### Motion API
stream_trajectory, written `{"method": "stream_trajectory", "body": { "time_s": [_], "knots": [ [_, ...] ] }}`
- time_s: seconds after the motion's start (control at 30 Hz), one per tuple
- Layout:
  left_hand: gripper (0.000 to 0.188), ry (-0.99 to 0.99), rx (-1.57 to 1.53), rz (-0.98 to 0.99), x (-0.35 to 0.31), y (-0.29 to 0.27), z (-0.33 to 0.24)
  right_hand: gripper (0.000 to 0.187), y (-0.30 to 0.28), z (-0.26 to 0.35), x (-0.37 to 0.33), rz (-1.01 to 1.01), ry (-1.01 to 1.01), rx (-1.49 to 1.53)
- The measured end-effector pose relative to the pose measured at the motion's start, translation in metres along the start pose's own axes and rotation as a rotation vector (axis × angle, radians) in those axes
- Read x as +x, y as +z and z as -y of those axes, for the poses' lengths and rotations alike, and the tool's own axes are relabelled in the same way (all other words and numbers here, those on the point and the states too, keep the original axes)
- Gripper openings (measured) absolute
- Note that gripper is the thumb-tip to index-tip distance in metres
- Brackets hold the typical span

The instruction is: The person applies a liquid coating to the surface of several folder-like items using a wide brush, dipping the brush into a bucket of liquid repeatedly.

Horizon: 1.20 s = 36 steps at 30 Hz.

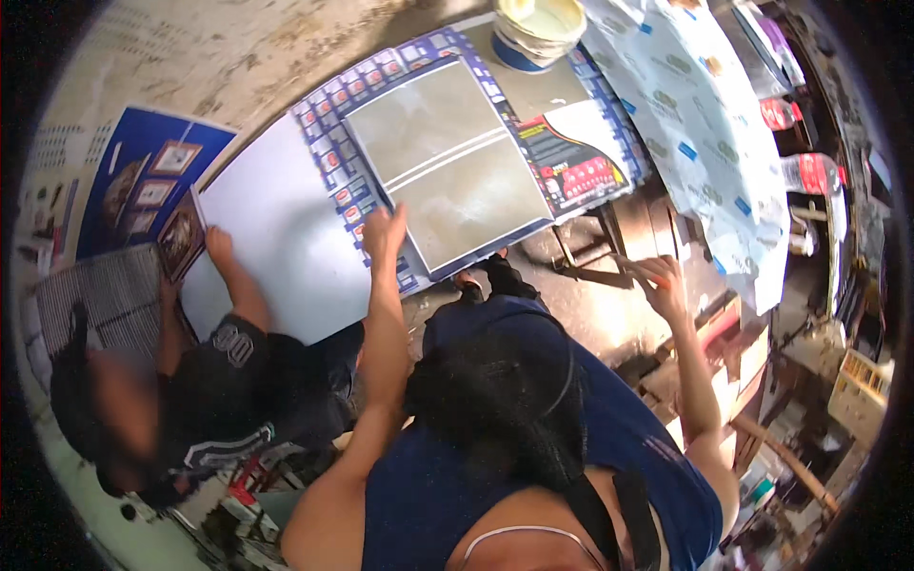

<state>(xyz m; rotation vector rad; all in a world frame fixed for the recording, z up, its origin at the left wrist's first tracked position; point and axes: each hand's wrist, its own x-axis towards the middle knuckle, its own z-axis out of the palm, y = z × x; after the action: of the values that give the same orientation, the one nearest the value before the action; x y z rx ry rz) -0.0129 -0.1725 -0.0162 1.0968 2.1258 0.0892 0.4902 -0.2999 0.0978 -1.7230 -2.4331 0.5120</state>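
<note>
A flat grey-brown panel [466,181] with white borders and a double white stripe across its middle lies on a blue printed sheet [333,152]. My left hand [383,235] is closed at the panel's left edge, its fingers curled against the border. Off to the right, past the table's near edge, my right hand [664,283] hangs in the air. Its fingers are drawn together around something thin and dark, too small to name. A white bucket [539,33] with pale residue on its rim stands beyond the panel.
At left, a person in a dark shirt [238,381] holds a dark framed picture [181,238] by a white board [276,228]. Printed plastic sheeting [685,114] drapes over the right side. Bottles with red labels [809,174] stand farther right. A wooden stool [586,249] sits below the table edge.
</note>
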Motion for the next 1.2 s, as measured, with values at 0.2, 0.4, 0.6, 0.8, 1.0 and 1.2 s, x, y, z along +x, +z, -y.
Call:
{"method": "stream_trajectory", "body": {
  "time_s": [0.2,0.4,0.6,0.8,1.0,1.2],
  "knots": [
    [0.068,-0.043,-0.1,-0.127,0.077,-0.017,-0.014,0.045,0.054,0.021,-0.03,-0.856,1.049,0.853],
    [0.048,-0.035,-0.114,-0.171,0.084,-0.016,-0.007,0.047,0.064,0.031,-0.009,-0.88,0.932,1.331],
    [0.039,0.001,-0.13,-0.234,0.091,-0.022,0.034,0.049,0.042,0.046,0.085,-0.786,0.743,1.586],
    [0.025,0.089,-0.526,-0.242,0.09,0.005,0.106,0.021,0.08,0.126,0.273,-0.442,0.117,0.887],
    [0.016,0.097,-0.554,-0.308,0.08,0.009,0.099,0.026,0.193,0.263,0.423,-0.085,-0.512,0.658],
    [0.018,0.019,-0.407,-0.268,0.068,-0.014,0.066,0.043,0.142,0.15,0.585,-0.227,-0.257,0.087]
  ]
}}
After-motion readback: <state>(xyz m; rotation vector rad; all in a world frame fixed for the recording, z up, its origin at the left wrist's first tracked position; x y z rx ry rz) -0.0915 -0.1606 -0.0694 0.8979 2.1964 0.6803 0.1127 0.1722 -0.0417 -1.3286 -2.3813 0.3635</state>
